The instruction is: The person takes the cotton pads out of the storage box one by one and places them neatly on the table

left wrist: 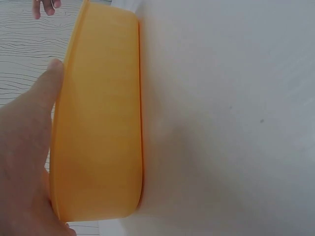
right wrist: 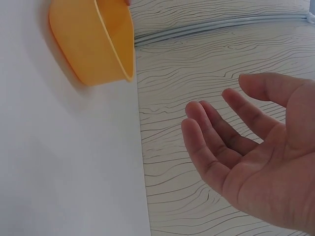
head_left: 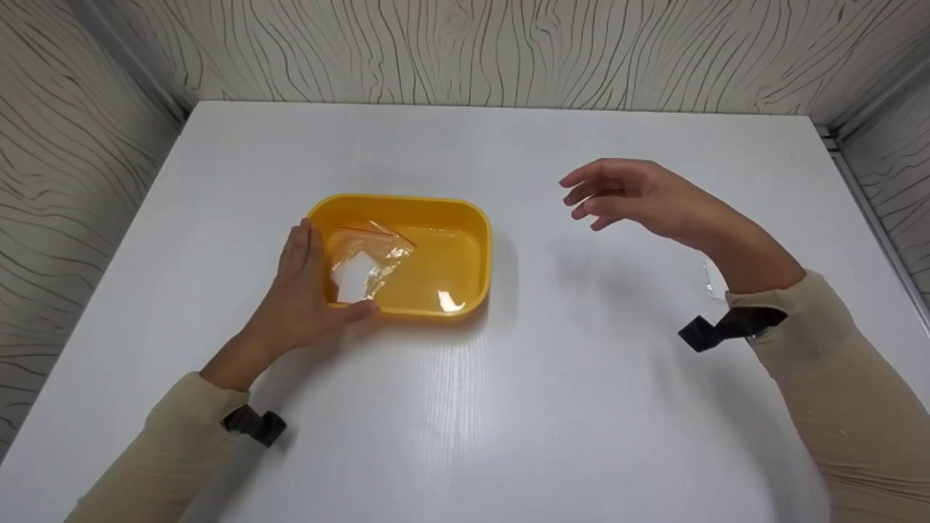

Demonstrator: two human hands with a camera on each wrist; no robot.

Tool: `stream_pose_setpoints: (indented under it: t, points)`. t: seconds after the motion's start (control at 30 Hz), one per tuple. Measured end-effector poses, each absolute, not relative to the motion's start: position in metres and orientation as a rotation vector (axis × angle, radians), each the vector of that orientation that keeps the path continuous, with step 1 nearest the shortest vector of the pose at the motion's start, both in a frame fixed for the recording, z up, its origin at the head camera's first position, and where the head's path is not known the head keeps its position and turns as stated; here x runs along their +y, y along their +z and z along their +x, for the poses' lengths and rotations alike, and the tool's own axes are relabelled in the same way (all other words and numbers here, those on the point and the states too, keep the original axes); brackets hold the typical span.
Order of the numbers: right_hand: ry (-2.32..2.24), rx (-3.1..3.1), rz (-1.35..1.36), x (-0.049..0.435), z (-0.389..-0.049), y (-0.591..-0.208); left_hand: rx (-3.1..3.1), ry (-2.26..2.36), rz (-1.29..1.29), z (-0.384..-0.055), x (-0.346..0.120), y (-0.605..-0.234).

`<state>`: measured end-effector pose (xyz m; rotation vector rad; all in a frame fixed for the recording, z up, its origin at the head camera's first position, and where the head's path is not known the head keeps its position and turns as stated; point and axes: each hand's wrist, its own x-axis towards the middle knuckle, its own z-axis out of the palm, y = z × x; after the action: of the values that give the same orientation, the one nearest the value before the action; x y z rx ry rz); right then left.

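Pale panels with a dark wavy wood-grain pattern (head_left: 465, 51) border a broad, smooth white tabletop (head_left: 436, 407). Over it reach two beige fabric sleeves (head_left: 821, 363). A deep yellow rectangular plastic tray with rounded corners (head_left: 454, 261) sits upright on the tabletop, left of centre in the head view. The left hand (head_left: 301, 298) holds the tray at its near left corner; its grip spans the left side and the near rim, thumb along that rim. The right hand (head_left: 632, 192) hangs above the tabletop, well apart to the tray's right, its grip relaxed with fingers gently bent and free. Inside the tray, toward its left end, lies a clear plastic bag with a red strip (head_left: 396, 254), a flat white piece (head_left: 354, 277) showing within it. Near the right wrist lies a small transparent item (head_left: 716, 280), partly hidden.
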<state>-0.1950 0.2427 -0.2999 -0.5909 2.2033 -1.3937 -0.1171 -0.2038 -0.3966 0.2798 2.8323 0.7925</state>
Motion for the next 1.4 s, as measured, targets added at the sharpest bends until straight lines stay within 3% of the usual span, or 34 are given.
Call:
stream_pose_setpoints:
  t: [1.4]
  points:
    - [-1.278, 2.11, -0.668, 0.17, -0.198, -0.305, 2.831, 0.795, 0.284, -0.117, -0.203, -0.398]
